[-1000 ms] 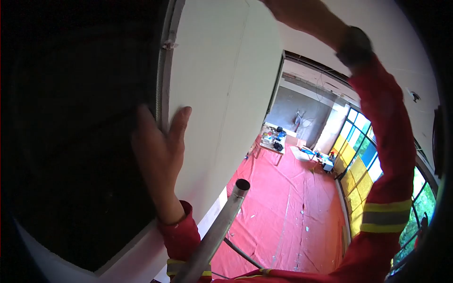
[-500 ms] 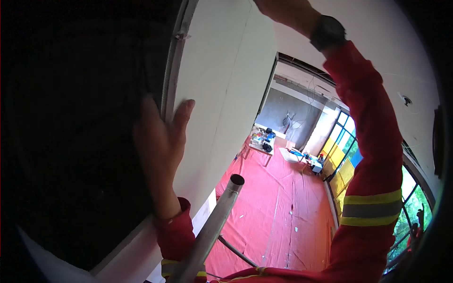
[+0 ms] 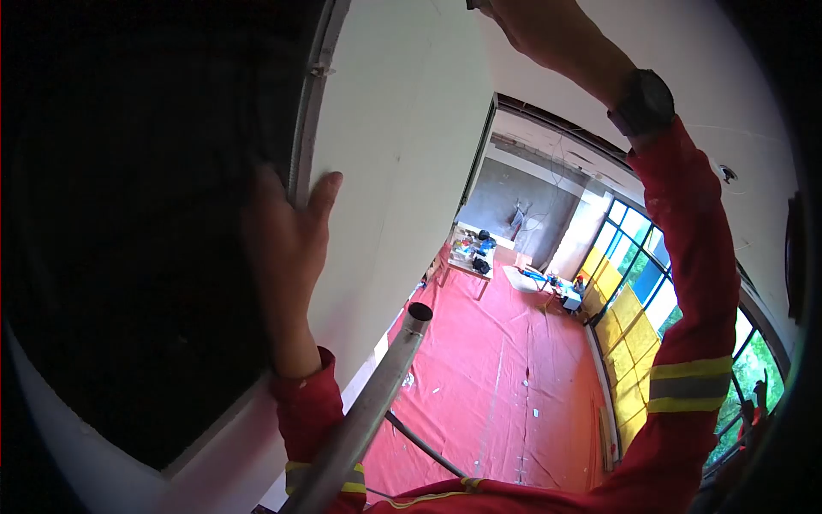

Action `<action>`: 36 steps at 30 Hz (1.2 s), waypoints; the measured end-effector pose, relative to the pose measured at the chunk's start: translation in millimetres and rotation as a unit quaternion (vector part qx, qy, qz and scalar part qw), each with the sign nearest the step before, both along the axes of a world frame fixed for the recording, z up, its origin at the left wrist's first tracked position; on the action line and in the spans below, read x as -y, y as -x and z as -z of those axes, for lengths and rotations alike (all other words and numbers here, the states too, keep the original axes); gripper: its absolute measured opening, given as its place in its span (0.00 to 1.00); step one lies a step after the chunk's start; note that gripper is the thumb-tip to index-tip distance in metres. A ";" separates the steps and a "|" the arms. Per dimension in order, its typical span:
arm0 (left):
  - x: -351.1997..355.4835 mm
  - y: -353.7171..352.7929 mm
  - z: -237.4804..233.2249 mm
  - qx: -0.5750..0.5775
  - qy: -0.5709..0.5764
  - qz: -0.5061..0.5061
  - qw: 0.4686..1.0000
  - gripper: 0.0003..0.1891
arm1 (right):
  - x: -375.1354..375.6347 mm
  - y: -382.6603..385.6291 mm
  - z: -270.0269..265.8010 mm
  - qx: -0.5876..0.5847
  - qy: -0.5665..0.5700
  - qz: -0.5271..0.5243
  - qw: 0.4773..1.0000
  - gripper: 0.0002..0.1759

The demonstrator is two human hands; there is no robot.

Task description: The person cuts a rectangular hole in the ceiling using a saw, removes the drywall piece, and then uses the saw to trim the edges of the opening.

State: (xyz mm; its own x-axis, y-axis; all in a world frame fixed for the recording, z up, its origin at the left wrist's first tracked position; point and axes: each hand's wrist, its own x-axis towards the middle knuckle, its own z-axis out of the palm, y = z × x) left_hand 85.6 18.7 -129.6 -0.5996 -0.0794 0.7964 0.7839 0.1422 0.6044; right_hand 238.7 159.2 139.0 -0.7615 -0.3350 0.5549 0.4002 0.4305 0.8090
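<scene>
My left hand (image 3: 287, 248) is raised to the metal-trimmed edge (image 3: 308, 111) of a white ceiling panel (image 3: 385, 128). Its thumb lies on the white face and its fingers reach into the dark opening (image 3: 145, 214) beside it. My right hand (image 3: 522, 21) is lifted against the white ceiling at the top of the view, with its fingers cut off by the frame. A black watch (image 3: 642, 101) sits on that wrist. Both arms wear red sleeves with yellow reflective bands.
A bare metal tube (image 3: 377, 394) rises from below between my arms, its open end near the panel. Far below lies a red-covered floor (image 3: 505, 368) with a cluttered table (image 3: 467, 253), and coloured windows (image 3: 634, 291) on the right.
My right arm shifted along the ceiling, so the wrist and watch now sit further right and lower in view. My left hand stays on the panel edge.
</scene>
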 end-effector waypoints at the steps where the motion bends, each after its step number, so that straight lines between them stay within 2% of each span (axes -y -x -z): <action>1: 0.1 0.6 -0.6 0.002 -0.002 0.003 1.000 0.33 | -0.3 6.2 -3.1 -0.002 0.010 0.000 1.000 0.12; 2: -1.1 0.9 -1.8 0.005 -0.004 0.004 1.000 0.32 | -2.4 15.8 -8.1 -0.004 0.019 -0.002 1.000 0.11; 4: -2.9 0.8 0.9 0.001 -0.010 0.009 1.000 0.32 | -37.1 71.8 -19.2 -0.016 -0.137 -0.167 0.976 0.11; 5: -5.3 2.0 1.6 -0.005 -0.027 0.011 1.000 0.32 | -14.9 78.7 -22.8 -0.012 -0.018 -0.064 0.998 0.11; 8: -6.0 2.5 4.4 -0.029 -0.063 0.040 0.997 0.31 | -11.6 48.6 -15.4 -0.017 0.007 -0.043 0.999 0.12; 9: -7.0 3.6 1.6 -0.044 -0.078 0.052 0.995 0.31 | -7.9 31.2 -15.4 -0.029 0.002 0.027 0.999 0.12; 10: -7.6 0.9 2.6 -0.035 -0.072 0.047 0.996 0.31 | -0.5 8.4 -8.5 -0.038 0.040 0.026 0.998 0.13; 12: -4.8 -3.0 -0.9 -0.030 -0.058 0.031 0.997 0.31 | 5.1 -0.6 -3.4 -0.020 0.038 0.037 0.998 0.13; 14: -7.4 3.6 1.0 -0.031 -0.062 0.025 0.997 0.30 | -12.2 25.6 -10.5 -0.027 -0.058 0.042 0.997 0.13; 15: -9.8 2.9 3.5 -0.029 -0.058 0.027 0.997 0.29 | -4.4 38.8 -2.7 -0.013 0.127 -0.042 0.991 0.13; 16: -9.8 1.9 1.9 -0.043 -0.067 0.043 0.996 0.29 | -2.6 53.4 -6.8 -0.038 0.041 -0.014 0.998 0.13; 18: -5.4 3.7 2.9 -0.061 -0.081 0.069 0.992 0.28 | -17.3 59.2 -16.3 -0.020 -0.015 -0.083 0.996 0.13; 21: -4.2 6.3 3.1 -0.061 -0.044 0.014 0.997 0.29 | 1.9 38.4 -9.9 -0.027 0.042 -0.028 0.998 0.12; 24: -0.5 -1.2 -0.7 -0.010 -0.028 0.038 0.999 0.29 | -0.5 47.9 -7.8 -0.032 0.082 -0.046 0.995 0.11; 25: 0.0 -1.1 0.4 -0.011 -0.025 0.042 0.999 0.29 | -11.9 65.4 -9.2 -0.040 -0.030 -0.100 0.994 0.11; 28: -2.7 1.2 3.3 -0.034 -0.055 0.041 0.997 0.28 | -3.0 67.8 -14.9 -0.034 0.077 -0.043 0.996 0.11; 29: -5.3 3.8 6.8 -0.061 -0.073 0.040 0.995 0.27 | -14.7 57.2 -16.8 -0.025 -0.017 -0.027 0.999 0.12; 30: -8.7 6.3 5.7 -0.092 -0.096 0.039 0.990 0.27 | -11.2 39.7 -15.2 -0.021 0.004 -0.028 0.999 0.12; 32: -10.0 2.9 4.8 -0.062 -0.088 0.048 0.993 0.27 | 3.8 1.4 -0.2 -0.008 0.053 -0.029 0.998 0.12; 33: -8.4 1.4 2.1 -0.053 -0.081 0.050 0.994 0.27 | -15.2 7.6 -5.0 -0.001 0.028 -0.094 0.995 0.12; 36: -8.8 6.1 5.1 -0.048 -0.066 0.057 0.995 0.28 | -9.5 53.6 -7.9 -0.042 0.090 -0.047 0.994 0.13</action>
